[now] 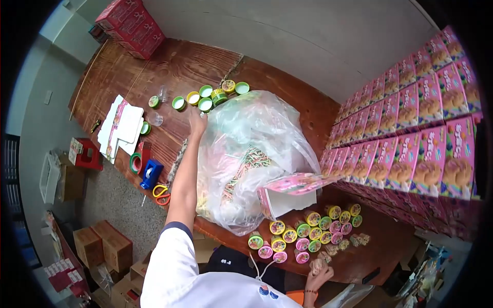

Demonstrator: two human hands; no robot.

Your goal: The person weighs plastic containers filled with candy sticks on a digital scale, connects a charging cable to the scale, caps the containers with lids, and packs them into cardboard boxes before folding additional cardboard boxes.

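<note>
My left hand point(197, 122) reaches far across the wooden table, its fingers bent at the lower rim of a green round cap point(205, 104) with a white inside. Several similar green and yellow caps point(178, 103) lie around it. Near the front edge, my right hand point(319, 277) is closed round a bundle of small pale sticks point(318, 266). Beside it lie several more small stick bundles point(344, 245) and rows of small tubs point(290, 235) with yellow, green and pink lids. A large clear plastic bag point(246, 149) of short coloured sticks rests between my arms.
Stacked pink printed boxes point(405, 154) rise on the right, with an open pink box point(292, 197) beside the bag. Orange-handled scissors point(161, 195), a blue tape dispenser point(151, 174) and white card pieces point(120, 128) are at left. Brown cartons point(110, 244) stand on the floor.
</note>
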